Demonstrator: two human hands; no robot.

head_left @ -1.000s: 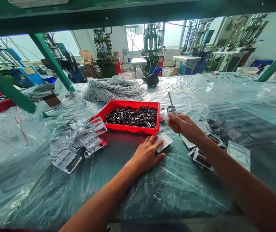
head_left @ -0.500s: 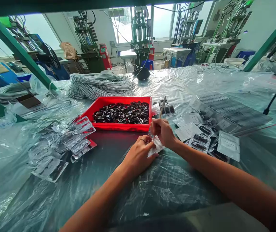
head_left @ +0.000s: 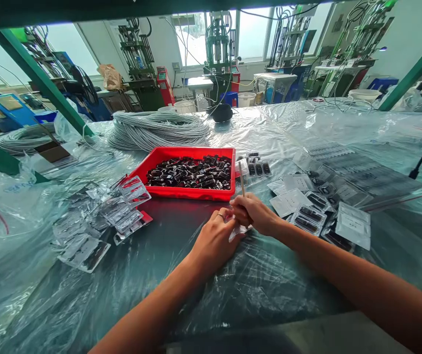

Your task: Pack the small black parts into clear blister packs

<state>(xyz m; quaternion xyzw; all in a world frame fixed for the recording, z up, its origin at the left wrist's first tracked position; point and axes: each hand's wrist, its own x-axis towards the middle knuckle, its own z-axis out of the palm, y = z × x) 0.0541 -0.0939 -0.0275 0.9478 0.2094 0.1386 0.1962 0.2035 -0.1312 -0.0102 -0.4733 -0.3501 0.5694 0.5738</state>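
My left hand [head_left: 215, 241] lies on the plastic-covered table, its fingers closed on a small clear plastic package [head_left: 237, 232]. A thin, light-coloured stick [head_left: 242, 179] stands nearly upright in my right hand [head_left: 256, 212], whose fist is wrapped round it. The stick's lower end is hidden by my fingers, over the package. Just beyond both hands sits a red tray [head_left: 192, 193], filled with small black parts [head_left: 192, 172] that have shiny metal ends.
Clear blister packs [head_left: 85, 221] are heaped on the left. To the right lie packs holding black parts [head_left: 309, 219] and a stack of clear plastic sheets [head_left: 358, 169]. A grey cable coil [head_left: 155, 130] rests behind the tray. Green frame posts [head_left: 45, 93] slant at the sides.
The stick has tilted from leaning right to nearly upright or slightly left. My right hand has moved slightly down towards the package. The whole view has shifted a little.
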